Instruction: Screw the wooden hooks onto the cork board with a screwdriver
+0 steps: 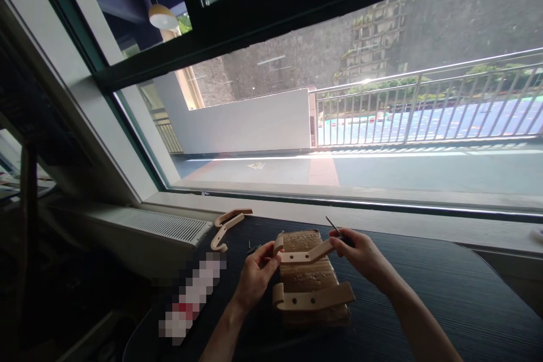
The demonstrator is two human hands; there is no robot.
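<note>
A pale wooden hook (299,258) with two dark holes lies across a brown, pitted block (303,280) on the dark table. Its curled left end is pinched by my left hand (257,271). At its angled right end, my right hand (356,251) also touches the wood, fingers closed around a screwdriver (335,227) whose thin shaft points up and left. Nearer to me, a second wooden hook (314,298) rests on the same block, untouched by either hand. My fingers partly hide the ends of the upper hook.
Two more wooden hooks (227,231) lie at the table's far left. Small dark pieces (253,249), too small to name, sit beside my left hand. A blurred-out strip (193,300) is at the left edge. Beyond the dark table (424,271) stand a radiator cover (169,223) and a window.
</note>
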